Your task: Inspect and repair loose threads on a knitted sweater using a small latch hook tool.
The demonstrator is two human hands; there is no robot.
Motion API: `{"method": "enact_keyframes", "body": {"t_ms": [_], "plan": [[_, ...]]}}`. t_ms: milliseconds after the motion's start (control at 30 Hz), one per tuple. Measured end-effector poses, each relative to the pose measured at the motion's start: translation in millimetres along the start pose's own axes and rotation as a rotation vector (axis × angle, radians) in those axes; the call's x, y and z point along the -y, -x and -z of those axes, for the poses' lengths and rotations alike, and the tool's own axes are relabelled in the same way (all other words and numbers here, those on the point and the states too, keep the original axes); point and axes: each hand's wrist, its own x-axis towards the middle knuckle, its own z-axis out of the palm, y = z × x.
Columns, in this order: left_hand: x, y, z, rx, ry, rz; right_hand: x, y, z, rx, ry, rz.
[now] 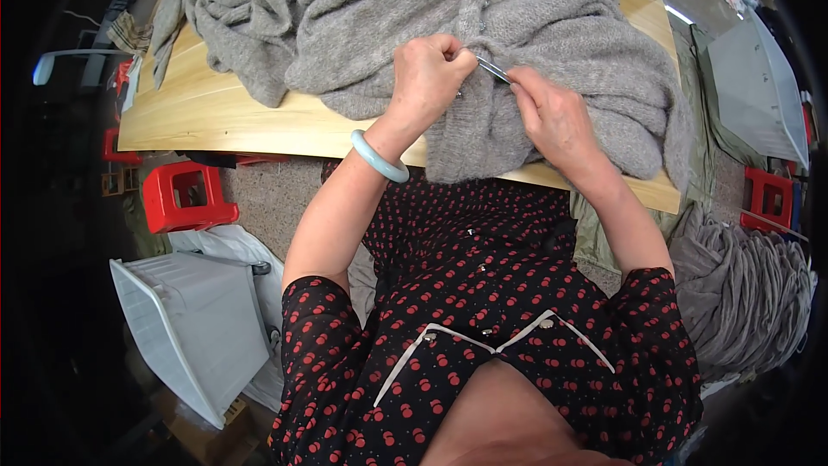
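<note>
A wooden table (224,112) bears a heap of grey knitted garments (388,9), one hanging over its near edge. The left hand (427,78), a pale green bangle (378,158) on its wrist, pinches the knit with fingers closed. The right hand (556,116) is clamped on small metal snips (493,69) touching the fabric.

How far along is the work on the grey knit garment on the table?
Done: cannot tell; grey knitwear is piled at the person's right. In hand: the left hand pinches the grey knit garment on the wooden table, while the right hand holds a small metal tool to it. Left: unclear; most of the garment lies bunched.
</note>
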Motion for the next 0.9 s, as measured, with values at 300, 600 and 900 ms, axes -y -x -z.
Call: {"method": "enact_keyframes", "body": {"t_ms": [300,600,900], "plan": [[5.2,-9.2,3.2,0.174,0.341,0.155,-17.1,10.8,-28.3,-0.272,-0.069,0.144],[16.5,-1.3,4.7,0.146,0.299,-0.028,-5.9,-3.4,-7.3,0.121,-0.598,-0.358],[9.8,9.4,-1.5,-0.052,-0.318,-0.596,-1.4,-12.8,15.6,0.252,-0.521,-0.304]]}}
